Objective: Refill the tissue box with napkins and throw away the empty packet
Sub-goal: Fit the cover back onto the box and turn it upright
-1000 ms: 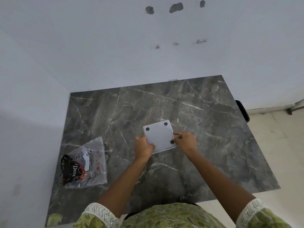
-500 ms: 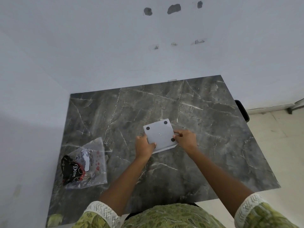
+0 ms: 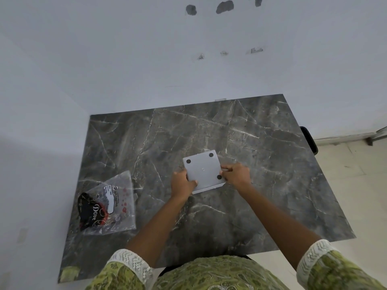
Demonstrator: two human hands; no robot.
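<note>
A white square tissue box is held bottom side up over the middle of the dark marble table; three black rubber feet show on its underside. My left hand grips its near-left corner and my right hand grips its right edge. The box is tilted, with its near edge facing me. A clear plastic napkin packet with a black and red printed label lies flat on the table's left side, apart from both hands. The inside of the box is hidden.
White walls close in behind the table and on its left. A dark object sticks out past the table's right edge. Pale tiled floor lies to the right. My green patterned clothing fills the bottom of the view.
The box has turned slightly in my hands and its near side face shows more. Both hands keep their grip in nearly the same place. The packet has not moved.
</note>
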